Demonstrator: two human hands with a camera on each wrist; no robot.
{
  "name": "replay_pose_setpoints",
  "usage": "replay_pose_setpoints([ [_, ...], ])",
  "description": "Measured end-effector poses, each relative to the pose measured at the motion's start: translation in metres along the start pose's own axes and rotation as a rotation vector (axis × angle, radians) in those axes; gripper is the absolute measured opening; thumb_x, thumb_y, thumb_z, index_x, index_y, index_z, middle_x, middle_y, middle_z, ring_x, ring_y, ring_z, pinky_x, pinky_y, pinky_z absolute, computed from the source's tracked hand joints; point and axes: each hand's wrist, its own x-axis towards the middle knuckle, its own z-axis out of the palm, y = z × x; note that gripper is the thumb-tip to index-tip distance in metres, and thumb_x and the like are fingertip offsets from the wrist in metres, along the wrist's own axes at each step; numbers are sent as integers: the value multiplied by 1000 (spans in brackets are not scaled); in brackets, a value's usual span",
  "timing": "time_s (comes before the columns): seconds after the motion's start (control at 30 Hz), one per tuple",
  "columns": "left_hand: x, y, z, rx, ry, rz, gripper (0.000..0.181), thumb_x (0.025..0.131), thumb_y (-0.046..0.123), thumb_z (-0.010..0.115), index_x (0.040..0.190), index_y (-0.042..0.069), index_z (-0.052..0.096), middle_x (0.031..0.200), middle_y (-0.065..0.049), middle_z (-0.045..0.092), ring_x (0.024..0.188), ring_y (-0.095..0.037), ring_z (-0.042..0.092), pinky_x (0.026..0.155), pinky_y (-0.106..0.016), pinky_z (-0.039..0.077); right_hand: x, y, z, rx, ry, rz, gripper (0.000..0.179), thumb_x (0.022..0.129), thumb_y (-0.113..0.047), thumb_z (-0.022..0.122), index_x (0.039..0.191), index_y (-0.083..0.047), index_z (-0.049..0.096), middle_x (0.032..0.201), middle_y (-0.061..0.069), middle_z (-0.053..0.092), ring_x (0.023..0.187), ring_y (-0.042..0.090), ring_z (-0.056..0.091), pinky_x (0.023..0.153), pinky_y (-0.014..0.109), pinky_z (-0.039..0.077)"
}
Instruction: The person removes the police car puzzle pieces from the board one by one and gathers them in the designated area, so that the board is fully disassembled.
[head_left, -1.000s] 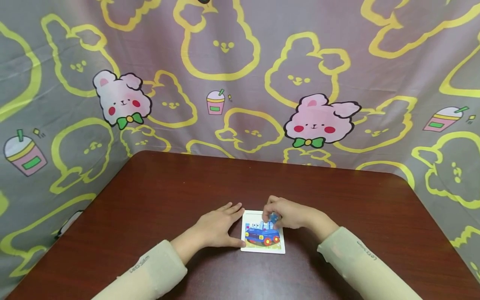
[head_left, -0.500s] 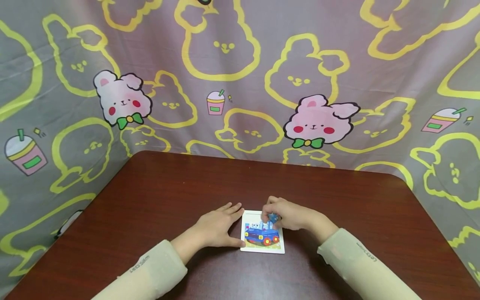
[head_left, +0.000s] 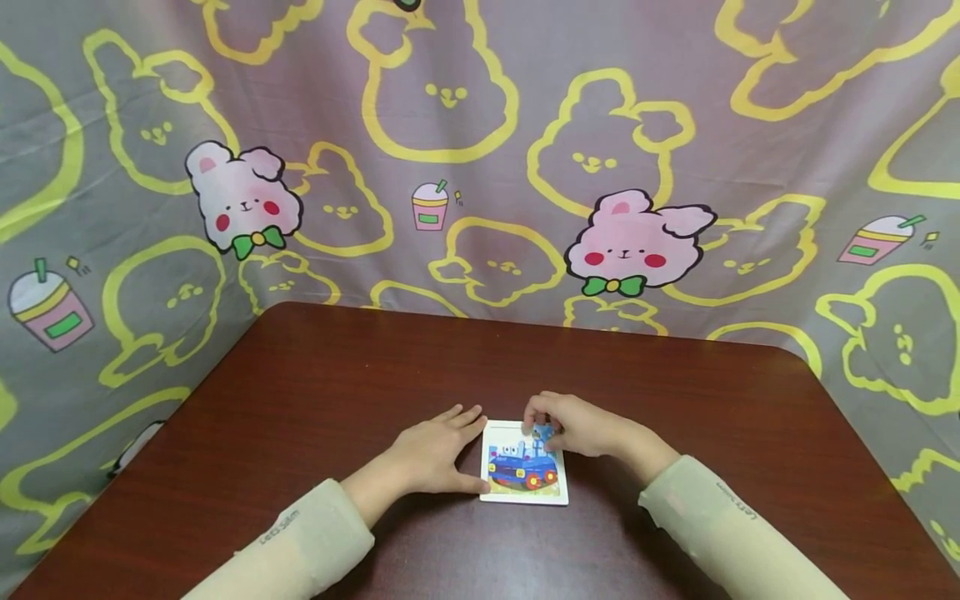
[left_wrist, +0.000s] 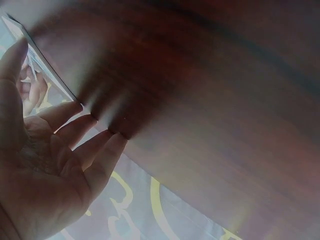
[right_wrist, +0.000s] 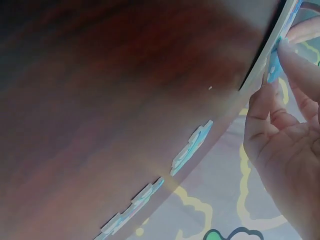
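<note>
Blue piece [right_wrist: 273, 68] — between fingertips of right hand [head_left: 576, 423]

Grey-mauve fabric [head_left: 495, 187] encloses the tabletop [head_left: 390, 358] at the rear, left and right (soft folds are visible in the rear section). Printed pattern: yellow animal outlines [head_left: 517, 108], pink rabbit heads [head_left: 633, 237] with green bows, and lidded drink cups [head_left: 430, 212] with green straws. Tabletop finish: dark reddish-brown, glossy, far corners rounded. A pale, diffuse light reflection [head_left: 487, 554] lies near the front centre.
</note>
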Motion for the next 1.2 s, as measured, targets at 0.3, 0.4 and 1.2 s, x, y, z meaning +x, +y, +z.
replay_pose_setpoints([
  [0.3, 0, -2, 2, -3, 3, -3, 97, 78, 68, 70, 153, 14, 41, 162, -4, 34, 150, -28, 31, 113, -49, 40, 4, -3, -2, 65, 62, 26, 15, 88, -3, 72, 96, -14, 66, 82, -4, 59, 75, 11, 52, 68, 22, 47],
  [0.4, 0, -2, 2, -6, -2, -5, 97, 78, 68, 70, 153, 14, 41, 162, -4, 34, 151, -28, 30, 113, -50, 40, 4, -5, -3, 85, 53, 22, 13, 88, -3, 72, 93, -14, 67, 81, -5, 60, 75, 11, 52, 69, 22, 47],
  [1.2, 0, -1, 0, 3, 11, 11, 97, 77, 68, 71, 152, 13, 42, 161, -5, 36, 150, -29, 33, 111, -50, 42, -9, -4, -13, 165, 129, 11, 10, 90, -6, 71, 99, -9, 68, 91, -1, 71, 82, 10, 60, 77, 25, 53],
])
